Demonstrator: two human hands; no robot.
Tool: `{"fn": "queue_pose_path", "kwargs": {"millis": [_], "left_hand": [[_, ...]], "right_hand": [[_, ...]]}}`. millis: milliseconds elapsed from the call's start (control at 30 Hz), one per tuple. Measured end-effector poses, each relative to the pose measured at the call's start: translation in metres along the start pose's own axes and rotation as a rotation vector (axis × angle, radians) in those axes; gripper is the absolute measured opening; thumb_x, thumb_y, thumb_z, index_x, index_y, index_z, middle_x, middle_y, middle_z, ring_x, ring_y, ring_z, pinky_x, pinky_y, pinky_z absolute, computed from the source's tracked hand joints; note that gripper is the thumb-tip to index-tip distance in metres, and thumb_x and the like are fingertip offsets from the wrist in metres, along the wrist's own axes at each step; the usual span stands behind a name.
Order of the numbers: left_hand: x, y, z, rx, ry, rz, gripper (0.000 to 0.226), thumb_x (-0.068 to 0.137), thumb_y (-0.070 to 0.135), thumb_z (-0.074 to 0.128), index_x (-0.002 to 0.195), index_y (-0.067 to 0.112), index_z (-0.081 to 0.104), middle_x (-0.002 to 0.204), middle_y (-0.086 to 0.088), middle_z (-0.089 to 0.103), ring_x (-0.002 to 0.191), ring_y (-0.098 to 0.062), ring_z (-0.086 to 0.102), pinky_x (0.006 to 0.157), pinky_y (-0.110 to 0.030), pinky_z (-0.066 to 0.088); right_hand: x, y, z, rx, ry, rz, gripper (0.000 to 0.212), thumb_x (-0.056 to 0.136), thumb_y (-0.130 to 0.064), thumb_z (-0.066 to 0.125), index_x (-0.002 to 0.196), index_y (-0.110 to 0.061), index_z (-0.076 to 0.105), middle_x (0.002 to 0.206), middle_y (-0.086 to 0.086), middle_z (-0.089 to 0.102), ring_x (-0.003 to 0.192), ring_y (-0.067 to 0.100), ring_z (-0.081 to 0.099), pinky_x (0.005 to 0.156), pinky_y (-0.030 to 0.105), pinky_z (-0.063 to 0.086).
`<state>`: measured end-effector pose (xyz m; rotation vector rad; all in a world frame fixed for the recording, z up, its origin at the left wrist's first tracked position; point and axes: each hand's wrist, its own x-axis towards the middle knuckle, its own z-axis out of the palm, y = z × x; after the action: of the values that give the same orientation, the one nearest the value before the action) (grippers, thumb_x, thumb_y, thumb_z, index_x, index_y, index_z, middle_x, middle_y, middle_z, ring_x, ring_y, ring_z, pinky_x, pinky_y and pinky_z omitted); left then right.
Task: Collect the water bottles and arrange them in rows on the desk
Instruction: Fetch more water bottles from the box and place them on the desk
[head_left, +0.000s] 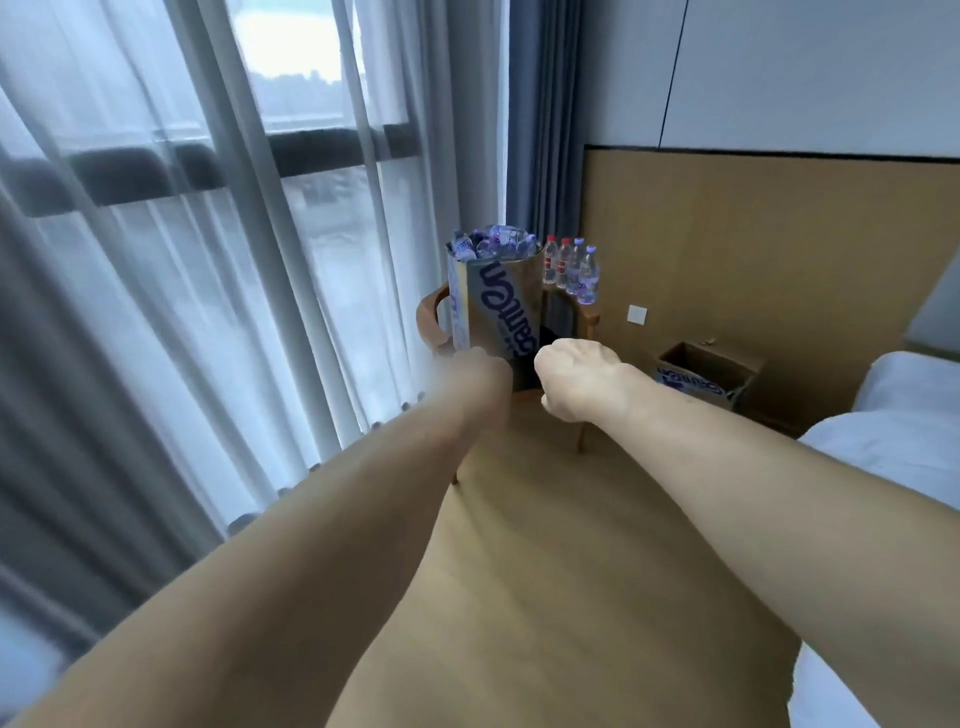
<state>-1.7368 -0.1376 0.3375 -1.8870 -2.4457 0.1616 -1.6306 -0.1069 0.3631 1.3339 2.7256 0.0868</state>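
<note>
From the head camera, both bare arms reach out together toward a tall cardboard box (498, 306) printed with blue lettering, which stands upright on the seat of a wooden chair (430, 322). The left hand (480, 376) is at the box's lower left corner, touching or all but touching it. It is smeared with motion blur, so I cannot tell how its fingers lie or whether they have hold of anything. The right hand (574, 382) is just beside the box's lower right edge, knuckles up and fingers curled under out of sight. I cannot tell whether it grips the box, the chair or nothing. Above both hands, the open top of the box is heaped with water bottles (493, 247) lying at all angles. Up and to the right of the right hand, four more bottles (571, 270) stand upright in a tight group, two with red caps and two with blue. What they stand on is hidden. Further right of the right hand, an open carton (727, 358) sits on the wooden floor (545, 571) against a tan wall panel (779, 249). A sheer curtain (182, 260) hangs left of the left arm, and a white bed (909, 415) lies beyond the right arm.
</note>
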Motion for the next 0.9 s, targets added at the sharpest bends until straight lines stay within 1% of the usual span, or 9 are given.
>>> {"fn": "queue_pose_path", "kwargs": {"millis": [100, 167, 233, 300, 433, 633, 700, 800, 900], "left_hand": [[0.051, 0.011, -0.001, -0.006, -0.012, 0.021, 0.029, 0.088, 0.010, 0.059, 0.117, 0.015, 0.057, 0.118, -0.010, 0.051, 0.111, -0.026, 0.050, 0.082, -0.033, 0.037], [0.088, 0.013, -0.002, 0.012, -0.021, 0.031, 0.022, 0.087, 0.006, 0.058, 0.108, 0.014, 0.058, 0.116, -0.012, 0.053, 0.105, -0.026, 0.049, 0.084, -0.033, 0.037], [0.126, 0.015, -0.002, 0.022, -0.015, 0.041, 0.018, 0.085, 0.003, 0.056, 0.100, 0.012, 0.059, 0.111, -0.015, 0.057, 0.105, -0.027, 0.050, 0.098, -0.038, 0.037], [0.165, 0.017, 0.000, 0.039, -0.013, 0.060, 0.026, 0.085, 0.006, 0.057, 0.110, 0.010, 0.062, 0.107, -0.013, 0.057, 0.108, -0.028, 0.053, 0.106, -0.043, 0.033], [0.255, 0.019, -0.009, 0.027, -0.004, 0.105, 0.034, 0.089, 0.016, 0.060, 0.122, 0.011, 0.054, 0.120, -0.012, 0.049, 0.114, -0.031, 0.049, 0.090, -0.039, 0.041], [0.376, 0.031, -0.024, 0.057, 0.011, 0.152, 0.040, 0.088, 0.015, 0.063, 0.127, 0.011, 0.053, 0.126, -0.012, 0.048, 0.120, -0.031, 0.047, 0.094, -0.039, 0.040], [0.410, 0.039, -0.020, 0.053, -0.002, 0.165, 0.042, 0.087, 0.016, 0.064, 0.127, 0.012, 0.053, 0.125, -0.012, 0.048, 0.120, -0.031, 0.047, 0.094, -0.039, 0.040], [0.459, 0.047, -0.015, 0.060, -0.018, 0.176, 0.044, 0.085, 0.013, 0.063, 0.129, 0.011, 0.053, 0.125, -0.011, 0.048, 0.121, -0.031, 0.047, 0.095, -0.038, 0.039], [0.511, 0.056, -0.011, 0.059, -0.014, 0.170, 0.046, 0.086, 0.016, 0.064, 0.130, 0.010, 0.051, 0.127, -0.011, 0.047, 0.123, -0.031, 0.046, 0.097, -0.039, 0.039]], "right_hand": [[0.045, 0.030, 0.004, 0.014, -0.011, 0.004, 0.021, 0.092, -0.009, 0.054, 0.112, -0.008, 0.057, 0.108, 0.010, 0.057, 0.100, 0.030, 0.056, 0.074, 0.034, 0.045], [0.079, 0.047, 0.009, 0.017, -0.017, -0.001, 0.021, 0.092, -0.008, 0.055, 0.112, -0.008, 0.057, 0.109, 0.010, 0.057, 0.100, 0.029, 0.057, 0.073, 0.034, 0.044], [0.112, 0.061, 0.013, 0.028, -0.009, -0.003, 0.021, 0.092, -0.008, 0.055, 0.113, -0.008, 0.058, 0.109, 0.010, 0.057, 0.100, 0.029, 0.057, 0.073, 0.034, 0.044], [0.145, 0.077, 0.014, 0.028, -0.011, 0.006, 0.021, 0.092, -0.008, 0.056, 0.113, -0.007, 0.058, 0.110, 0.011, 0.057, 0.100, 0.030, 0.056, 0.073, 0.034, 0.044], [0.214, 0.115, 0.006, 0.018, -0.010, 0.064, 0.023, 0.091, -0.007, 0.056, 0.114, -0.008, 0.057, 0.112, 0.011, 0.056, 0.104, 0.030, 0.056, 0.075, 0.034, 0.045], [0.307, 0.175, -0.005, 0.026, 0.003, 0.169, 0.022, 0.091, -0.008, 0.056, 0.114, -0.008, 0.059, 0.092, 0.006, 0.047, 0.093, 0.026, 0.058, 0.076, 0.034, 0.049], [0.332, 0.193, -0.002, 0.033, -0.007, 0.190, 0.021, 0.091, -0.007, 0.055, 0.112, -0.007, 0.059, 0.094, 0.008, 0.049, 0.090, 0.026, 0.055, 0.073, 0.033, 0.047], [0.371, 0.222, 0.004, 0.013, -0.018, 0.210, 0.019, 0.091, -0.006, 0.053, 0.109, -0.007, 0.058, 0.108, 0.011, 0.056, 0.099, 0.030, 0.057, 0.071, 0.032, 0.042], [0.415, 0.252, 0.009, 0.015, -0.017, 0.213, 0.018, 0.091, -0.006, 0.052, 0.108, -0.007, 0.057, 0.111, 0.011, 0.057, 0.102, 0.029, 0.057, 0.072, 0.033, 0.043]]}}
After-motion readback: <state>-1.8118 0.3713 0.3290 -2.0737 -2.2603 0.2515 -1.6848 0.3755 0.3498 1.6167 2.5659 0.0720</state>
